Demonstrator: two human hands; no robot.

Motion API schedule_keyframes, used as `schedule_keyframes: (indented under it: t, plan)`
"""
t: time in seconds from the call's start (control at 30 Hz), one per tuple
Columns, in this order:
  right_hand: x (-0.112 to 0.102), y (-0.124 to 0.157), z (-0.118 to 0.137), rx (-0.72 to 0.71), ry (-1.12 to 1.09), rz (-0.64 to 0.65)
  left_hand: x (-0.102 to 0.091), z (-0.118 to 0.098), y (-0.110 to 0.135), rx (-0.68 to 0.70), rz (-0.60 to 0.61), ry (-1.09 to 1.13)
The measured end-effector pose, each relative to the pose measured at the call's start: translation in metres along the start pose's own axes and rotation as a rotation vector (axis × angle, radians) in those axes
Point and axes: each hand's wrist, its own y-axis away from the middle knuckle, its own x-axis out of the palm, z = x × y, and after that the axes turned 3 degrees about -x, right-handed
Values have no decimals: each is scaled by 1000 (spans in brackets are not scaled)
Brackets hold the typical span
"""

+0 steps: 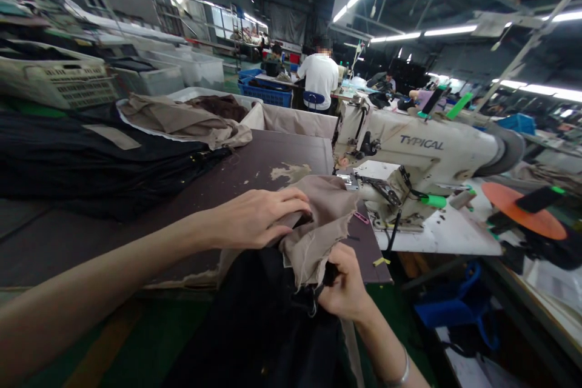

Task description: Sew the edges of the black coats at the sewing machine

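Observation:
My left hand (pixel 266 216) is closed on a fold of beige lining fabric (pixel 325 203), thumb beneath and fingers on top. Lower and to the right, my right hand (pixel 343 284) pinches the frayed edge where the beige lining meets a black garment (pixel 273 321). Loose threads hang from that edge. The black garment drapes down over the table's front edge toward my lap. The lining's far end lies by the needle area of a white sewing machine (pixel 422 139) marked TYPICAL. A small pink clip (pixel 361 217) lies on the table right of the lining.
A pile of dark garments (pixel 91 157) covers the table's left side, with beige cloth (pixel 177 118) on top. White crates (pixel 68 79) stand behind it. An orange disc (pixel 522 209) with thread spools is at the right. A person in a white shirt (pixel 321 79) sits farther back.

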Motion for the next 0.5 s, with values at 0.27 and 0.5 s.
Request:
schedule_keyframes:
  t: [0.27, 0.5]
  plan:
    - [1, -4, -2, -14, 5, 8, 19, 16, 9, -165, -90, 65]
    - [1, -10, 7, 52, -117, 38, 19, 40, 48, -382, -191, 84]
